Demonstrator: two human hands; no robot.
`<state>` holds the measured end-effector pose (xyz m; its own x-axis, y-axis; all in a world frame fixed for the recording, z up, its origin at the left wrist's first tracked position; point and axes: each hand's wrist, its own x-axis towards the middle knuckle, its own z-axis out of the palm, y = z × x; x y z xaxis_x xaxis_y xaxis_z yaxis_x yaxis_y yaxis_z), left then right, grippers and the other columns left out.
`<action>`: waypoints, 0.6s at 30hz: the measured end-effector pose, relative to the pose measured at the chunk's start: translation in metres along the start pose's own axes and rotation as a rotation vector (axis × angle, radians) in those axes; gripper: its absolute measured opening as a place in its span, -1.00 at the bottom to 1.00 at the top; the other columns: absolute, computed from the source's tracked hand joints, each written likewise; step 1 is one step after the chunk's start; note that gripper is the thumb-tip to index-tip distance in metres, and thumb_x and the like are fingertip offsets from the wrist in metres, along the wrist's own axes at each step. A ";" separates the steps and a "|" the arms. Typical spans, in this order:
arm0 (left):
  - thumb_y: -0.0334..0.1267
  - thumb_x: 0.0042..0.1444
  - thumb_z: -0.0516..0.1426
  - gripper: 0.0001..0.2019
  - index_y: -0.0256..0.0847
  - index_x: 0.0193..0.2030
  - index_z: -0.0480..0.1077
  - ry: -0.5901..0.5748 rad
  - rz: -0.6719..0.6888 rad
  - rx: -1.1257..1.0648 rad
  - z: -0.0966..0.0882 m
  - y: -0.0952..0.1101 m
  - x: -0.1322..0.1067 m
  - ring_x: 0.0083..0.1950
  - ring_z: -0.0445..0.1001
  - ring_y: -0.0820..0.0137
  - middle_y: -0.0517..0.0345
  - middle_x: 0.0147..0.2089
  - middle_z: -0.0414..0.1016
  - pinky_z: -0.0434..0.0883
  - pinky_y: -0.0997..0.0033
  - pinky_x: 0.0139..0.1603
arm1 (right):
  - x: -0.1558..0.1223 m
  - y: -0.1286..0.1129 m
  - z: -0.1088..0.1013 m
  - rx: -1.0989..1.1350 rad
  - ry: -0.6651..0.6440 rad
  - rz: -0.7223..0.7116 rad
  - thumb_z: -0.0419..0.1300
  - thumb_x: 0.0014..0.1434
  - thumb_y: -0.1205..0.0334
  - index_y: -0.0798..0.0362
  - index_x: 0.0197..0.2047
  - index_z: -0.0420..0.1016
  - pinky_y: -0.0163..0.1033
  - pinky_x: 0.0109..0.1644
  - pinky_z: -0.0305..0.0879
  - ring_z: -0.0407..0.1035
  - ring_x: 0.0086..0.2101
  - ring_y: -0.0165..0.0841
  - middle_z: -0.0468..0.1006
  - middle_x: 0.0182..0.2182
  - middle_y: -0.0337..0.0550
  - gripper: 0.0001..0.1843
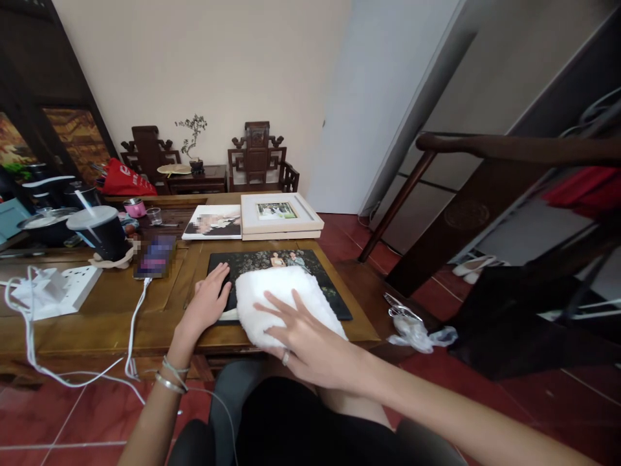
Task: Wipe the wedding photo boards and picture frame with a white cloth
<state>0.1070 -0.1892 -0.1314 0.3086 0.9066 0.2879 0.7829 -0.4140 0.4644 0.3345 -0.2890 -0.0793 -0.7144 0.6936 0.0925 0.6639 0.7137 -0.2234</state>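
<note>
A dark photo panel with two figures printed on it lies flat near the table's front edge. On top of it rests a fluffy white cloth, which covers much of its middle and overhangs the front. My right hand, wearing a ring, presses on the cloth with its fingers spread. At the panel's left edge lies my left hand, fingers stretched out and touching it, nothing held. Part of the panel's lower side is hidden by the cloth.
Behind the panel are a pale box frame and a photo print. To the left stand a phone with a cable, a lidded cup and a power strip. A wooden chair stands right.
</note>
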 end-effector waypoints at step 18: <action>-0.23 0.28 -0.13 -0.54 -0.23 0.29 0.17 -0.015 0.004 0.007 -0.002 0.000 0.001 0.42 0.04 0.30 -0.05 0.38 0.13 0.08 0.08 0.35 | 0.106 0.057 0.001 -0.121 0.124 0.095 -0.05 0.34 0.19 0.11 0.07 0.41 0.46 0.16 -0.09 -0.03 0.26 0.02 0.33 0.16 0.16 -0.64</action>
<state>0.1061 -0.1888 -0.1292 0.3196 0.9060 0.2774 0.7856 -0.4171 0.4570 0.2968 -0.1748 -0.0829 -0.6195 0.7598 0.1971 0.7541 0.6458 -0.1195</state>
